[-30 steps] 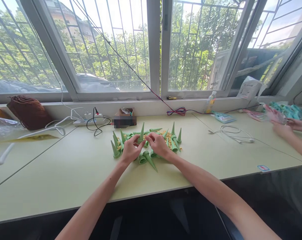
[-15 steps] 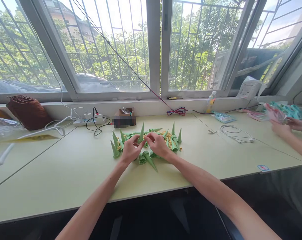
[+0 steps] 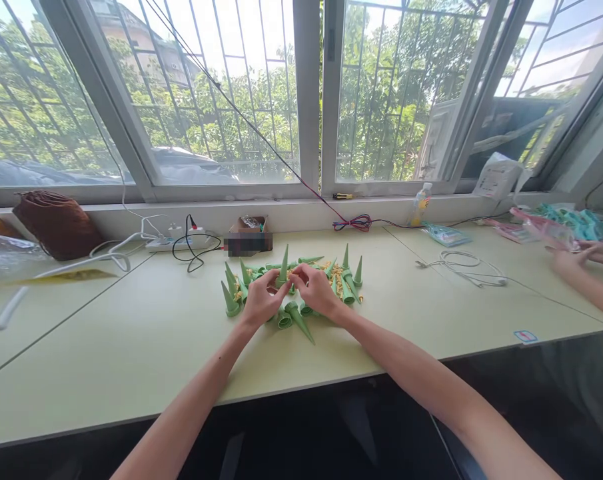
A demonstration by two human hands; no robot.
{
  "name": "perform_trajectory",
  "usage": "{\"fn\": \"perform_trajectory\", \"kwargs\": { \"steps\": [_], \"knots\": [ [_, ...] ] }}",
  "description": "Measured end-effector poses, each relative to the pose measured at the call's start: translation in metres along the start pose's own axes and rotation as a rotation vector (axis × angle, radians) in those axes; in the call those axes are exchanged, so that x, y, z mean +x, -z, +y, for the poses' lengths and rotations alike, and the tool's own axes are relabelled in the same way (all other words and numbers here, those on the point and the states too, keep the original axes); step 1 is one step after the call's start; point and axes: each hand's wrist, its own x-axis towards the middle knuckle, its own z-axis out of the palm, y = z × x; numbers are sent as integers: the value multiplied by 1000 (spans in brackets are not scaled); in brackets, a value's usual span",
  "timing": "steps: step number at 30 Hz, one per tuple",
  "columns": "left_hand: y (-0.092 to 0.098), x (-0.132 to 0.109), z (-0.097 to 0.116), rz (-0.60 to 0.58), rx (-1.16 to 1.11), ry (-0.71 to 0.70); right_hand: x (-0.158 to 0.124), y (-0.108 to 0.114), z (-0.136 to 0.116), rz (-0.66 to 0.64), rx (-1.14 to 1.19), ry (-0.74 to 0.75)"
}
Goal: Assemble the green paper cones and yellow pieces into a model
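My left hand (image 3: pixel 262 298) is closed around the base of a green plastic cone-shaped spike (image 3: pixel 284 263), whose tip points up. Close against it, my right hand (image 3: pixel 312 288) pinches at the side of the same spike's base. Whatever small piece lies between the right fingertips is too small to make out. Around both hands lie several more green spikes, some upright like the spike (image 3: pixel 230 301) at the left, others on their sides like the spike (image 3: pixel 301 323) in front. Small yellow pieces (image 3: pixel 337 273) are heaped among them.
Along the back stand a power strip (image 3: pixel 174 241), a small box (image 3: pixel 258 241) and a bottle (image 3: pixel 421 204). A white cable (image 3: pixel 474 270) lies coiled to the right. Farther right, another person's hands (image 3: pixel 576 260) handle a pink plastic bag (image 3: pixel 551 230). The table's front edge (image 3: pixel 331 385) runs below my forearms.
My two hands and the green spike have hardly moved. At the right, the other person's hands have shifted slightly right and lower with the pink bag.
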Motion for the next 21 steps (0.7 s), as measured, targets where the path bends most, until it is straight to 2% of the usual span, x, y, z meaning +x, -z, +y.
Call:
{"fn": "perform_trajectory", "kwargs": {
  "steps": [21],
  "knots": [
    [1,-1,1,-13,11,-6,1,-2,5,-16,26,-23]
  ]
}}
